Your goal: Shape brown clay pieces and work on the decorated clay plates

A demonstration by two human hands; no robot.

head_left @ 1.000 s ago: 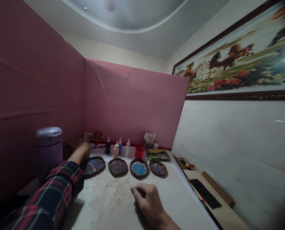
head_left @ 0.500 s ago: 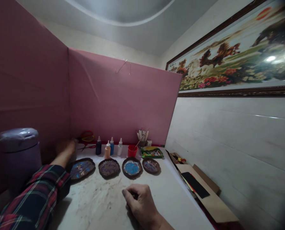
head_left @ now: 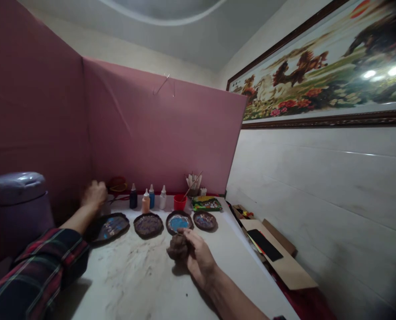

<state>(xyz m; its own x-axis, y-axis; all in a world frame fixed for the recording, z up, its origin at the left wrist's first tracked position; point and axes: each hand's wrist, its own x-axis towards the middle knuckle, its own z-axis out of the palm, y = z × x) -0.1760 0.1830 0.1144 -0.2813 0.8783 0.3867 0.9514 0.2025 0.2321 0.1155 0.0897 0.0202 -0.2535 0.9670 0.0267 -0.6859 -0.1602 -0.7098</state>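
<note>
A lump of brown clay [head_left: 177, 248] sits in the fingers of my right hand [head_left: 199, 258], just over the white tabletop [head_left: 134, 275]. My left hand [head_left: 95, 194] reaches out to the far left, beside scissors [head_left: 117, 198]. Motion smears its fingers, and I cannot make out anything in them. Several brown clay dishes lie in a row across the table. From the left they are a blue-streaked dish [head_left: 109, 228], a purplish dish [head_left: 148, 226], a dish with bright blue inside [head_left: 179, 222] and a smaller mottled dish [head_left: 205, 221].
Behind the dishes stand several paint bottles [head_left: 145, 202], a red cup [head_left: 180, 202] with a brush, a holder of white tools [head_left: 194, 183] and a green packet [head_left: 206, 204]. A lidded purple bin [head_left: 18, 200] is at left. Cardboard [head_left: 284, 258] lies beyond the right edge.
My right hand has turned and moved forward, so the clay lump now shows in its fingers. My left hand has risen slightly at the far left. The view has shifted a little.
</note>
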